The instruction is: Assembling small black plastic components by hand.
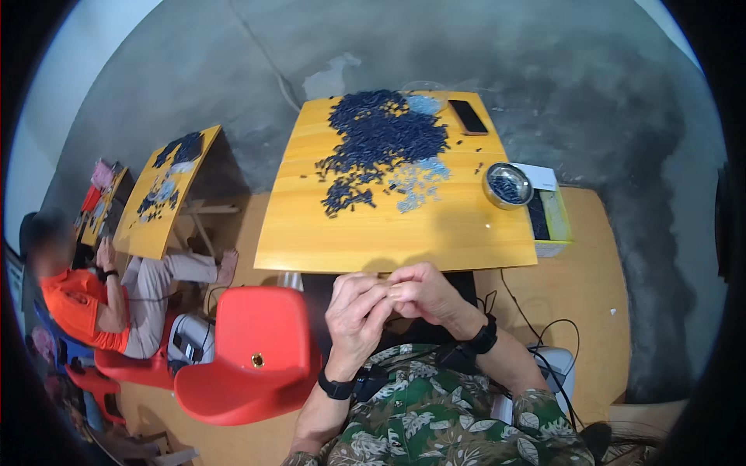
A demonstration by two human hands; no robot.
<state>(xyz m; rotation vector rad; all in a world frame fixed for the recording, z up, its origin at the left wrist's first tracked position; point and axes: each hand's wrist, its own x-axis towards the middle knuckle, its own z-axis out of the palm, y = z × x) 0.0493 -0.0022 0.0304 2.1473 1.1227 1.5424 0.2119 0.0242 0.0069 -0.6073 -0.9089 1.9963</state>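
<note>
My left hand (357, 312) and my right hand (425, 293) meet fingertip to fingertip just off the near edge of the yellow table (311, 241). Both are closed in a pinch; whatever sits between the fingers is hidden or too small to make out. Beyond them on the table spreads a large heap of small dark blue pieces (388, 136), with a looser patch toward the near left. Small pale blue-grey pieces (416, 186) lie scattered beside it. A round metal bowl (508, 186) at the right edge holds more small dark pieces.
A phone (468, 117) lies at the table's far right corner, near a clear dish (424, 102) of pale pieces. An open box (548, 213) stands beyond the right edge. At left are a red chair (256, 334) and a person (85, 303) seated by another table (148, 225). Cables trail at right.
</note>
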